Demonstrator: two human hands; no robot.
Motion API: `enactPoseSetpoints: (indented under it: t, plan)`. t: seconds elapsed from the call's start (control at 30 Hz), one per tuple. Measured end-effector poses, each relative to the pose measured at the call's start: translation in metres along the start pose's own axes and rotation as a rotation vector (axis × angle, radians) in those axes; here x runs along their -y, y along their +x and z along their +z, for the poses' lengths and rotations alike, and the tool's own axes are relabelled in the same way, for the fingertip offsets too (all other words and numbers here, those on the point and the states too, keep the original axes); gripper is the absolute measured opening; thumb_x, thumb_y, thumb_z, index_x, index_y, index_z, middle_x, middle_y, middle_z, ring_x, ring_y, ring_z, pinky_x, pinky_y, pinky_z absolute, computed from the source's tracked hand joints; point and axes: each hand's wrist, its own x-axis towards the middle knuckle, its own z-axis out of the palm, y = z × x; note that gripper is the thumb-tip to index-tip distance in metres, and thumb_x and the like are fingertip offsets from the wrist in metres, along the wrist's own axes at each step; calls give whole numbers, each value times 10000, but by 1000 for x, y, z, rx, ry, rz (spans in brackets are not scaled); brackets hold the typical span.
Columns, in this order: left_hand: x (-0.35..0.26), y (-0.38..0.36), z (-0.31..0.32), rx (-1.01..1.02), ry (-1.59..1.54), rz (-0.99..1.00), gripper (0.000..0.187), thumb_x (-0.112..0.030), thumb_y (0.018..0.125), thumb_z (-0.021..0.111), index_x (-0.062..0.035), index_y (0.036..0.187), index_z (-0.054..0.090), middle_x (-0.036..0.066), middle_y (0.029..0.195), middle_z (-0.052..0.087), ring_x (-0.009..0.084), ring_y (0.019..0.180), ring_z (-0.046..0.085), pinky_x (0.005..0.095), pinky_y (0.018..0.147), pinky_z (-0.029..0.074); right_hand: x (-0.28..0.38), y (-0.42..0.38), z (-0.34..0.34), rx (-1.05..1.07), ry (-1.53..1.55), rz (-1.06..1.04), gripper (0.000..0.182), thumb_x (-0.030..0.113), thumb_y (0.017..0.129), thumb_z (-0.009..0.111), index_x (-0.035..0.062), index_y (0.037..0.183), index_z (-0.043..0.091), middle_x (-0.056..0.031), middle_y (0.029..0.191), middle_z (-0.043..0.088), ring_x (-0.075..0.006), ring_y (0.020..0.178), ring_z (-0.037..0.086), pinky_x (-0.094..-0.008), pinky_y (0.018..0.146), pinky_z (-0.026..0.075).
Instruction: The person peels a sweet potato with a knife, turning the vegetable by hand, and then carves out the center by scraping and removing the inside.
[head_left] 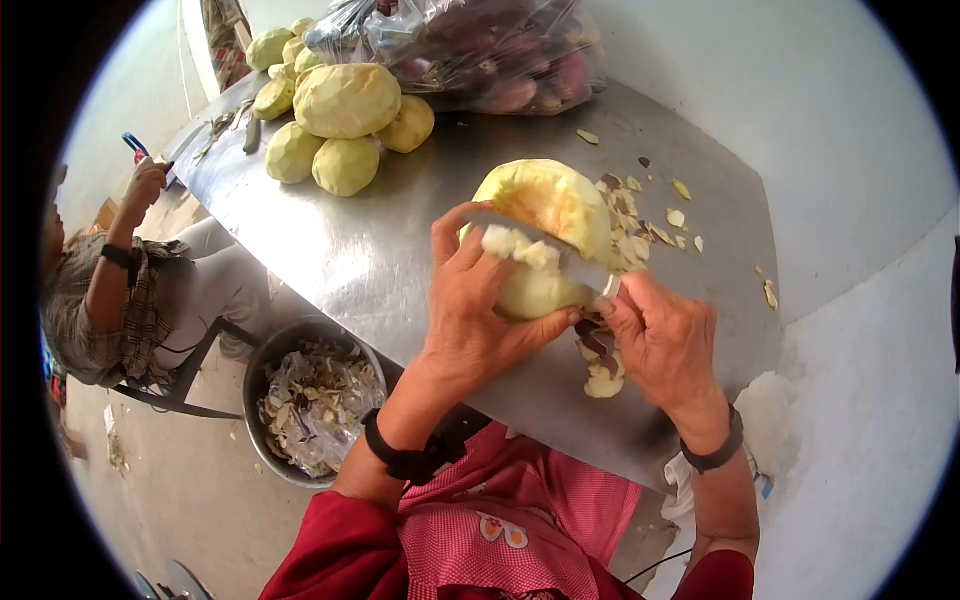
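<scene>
Both hands work close together at the near edge of the steel desk. The left hand is clamped around a large, pale yellow peeled root, its fingers curled over the top and its thumb under the near side. The right hand grips a knife whose blade lies across the root just beside the left fingers. Peel scraps lie on the desk between the two hands, and more peelings are scattered just beyond the right hand. Below the left hand, on the floor, stands a metal basin full of peelings. Farther out past the left hand sits a pile of peeled roots, and beyond it a clear plastic bag of purple unpeeled ones. Off to the left, another person sits beside the desk.
</scene>
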Motion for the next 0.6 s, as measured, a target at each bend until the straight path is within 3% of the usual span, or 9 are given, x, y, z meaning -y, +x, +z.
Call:
enactPoseSetpoints:
  t: [0.1, 0.17, 0.27, 0.37, 0.4, 0.47, 0.53, 0.6]
  plan:
    - [-3, 0, 0, 39, -6, -34, 560, -325, 577, 899, -45, 998, 657, 108, 1034, 631, 373, 1174, 492, 470, 985, 393, -9, 1, -3, -4, -30, 44, 278, 288, 890, 684, 89, 789, 518, -55, 632, 611, -274, 540, 605, -374, 468, 444]
    - [-4, 1, 0, 9, -44, -39, 580, -219, 508, 886, -84, 1023, 654, 75, 993, 631, 381, 1151, 468, 465, 958, 421, -11, 1, -2, 18, -49, 86, 274, 284, 891, 683, 90, 790, 517, -61, 629, 605, -282, 543, 603, -377, 466, 440]
    - [-3, 3, 1, 25, -36, -32, 601, -214, 503, 887, -86, 1040, 649, 73, 996, 632, 377, 1168, 462, 467, 964, 424, -16, 2, 4, -79, -10, 66, 291, 303, 903, 666, 82, 784, 520, -75, 611, 583, -296, 548, 594, -390, 474, 436]
    - [-3, -2, -4, 61, -32, -10, 608, -216, 499, 890, -90, 1043, 650, 59, 995, 638, 375, 1181, 457, 466, 964, 427, -44, -1, 4, -111, -246, 178, 320, 319, 924, 640, 64, 773, 521, -80, 589, 569, -311, 547, 576, -392, 481, 427]
    - [-4, -4, -5, 59, -35, -8, 608, -216, 499, 890, -90, 1043, 650, 59, 995, 638, 375, 1181, 457, 466, 964, 427, -54, 1, 0, -113, -203, 240, 333, 330, 939, 622, 54, 772, 537, -87, 578, 559, -287, 522, 554, -382, 482, 414]
    - [-5, -9, -7, 121, -12, 4, 614, -305, 564, 900, -87, 1079, 648, 119, 1167, 593, 374, 1241, 441, 490, 1011, 396, -58, 1, -2, -113, -158, 301, 351, 341, 954, 604, 45, 772, 552, -93, 567, 550, -263, 496, 532, -373, 483, 401]
    - [-7, -9, -5, 94, -45, -22, 619, -303, 571, 900, -95, 1096, 646, 150, 1256, 527, 384, 1264, 422, 495, 1028, 386, -50, 3, -5, -101, 222, 366, 359, 342, 980, 576, 31, 803, 603, -48, 525, 497, -135, 489, 459, -318, 480, 361]
    - [-9, -6, -3, 58, -73, -39, 624, -301, 578, 900, -103, 1112, 644, 182, 1344, 461, 395, 1287, 403, 501, 1046, 376, -37, 4, -15, -7, 384, 445, 376, 354, 988, 564, 22, 820, 623, -12, 536, 462, -91, 518, 427, -294, 483, 351]
